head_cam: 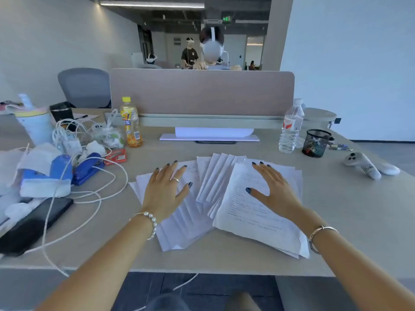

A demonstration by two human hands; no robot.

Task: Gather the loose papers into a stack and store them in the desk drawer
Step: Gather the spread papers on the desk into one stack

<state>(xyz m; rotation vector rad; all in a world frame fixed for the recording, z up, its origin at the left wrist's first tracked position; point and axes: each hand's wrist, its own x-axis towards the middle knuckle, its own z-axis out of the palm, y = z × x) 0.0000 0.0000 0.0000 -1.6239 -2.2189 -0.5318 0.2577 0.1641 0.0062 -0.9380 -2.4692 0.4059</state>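
The papers (215, 198) are lying fanned across the desk (336, 221), both hands resting on them. A stapler (87, 168) is sitting left; what is probably a controller (361, 163) is lying right.

The print on the papers (247, 207) is too blurred to read, both hands cover parts of them, and the phone (31, 225) lies half under tissues.

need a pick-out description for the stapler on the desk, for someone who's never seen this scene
Start at the pinkish divider screen at the back of the desk and go to its left end, where an orange drink bottle stands. Nearer the person from the bottle, beside a small red box, lies the stapler. It is the dark blue, glossy thing among white cables and tissues.
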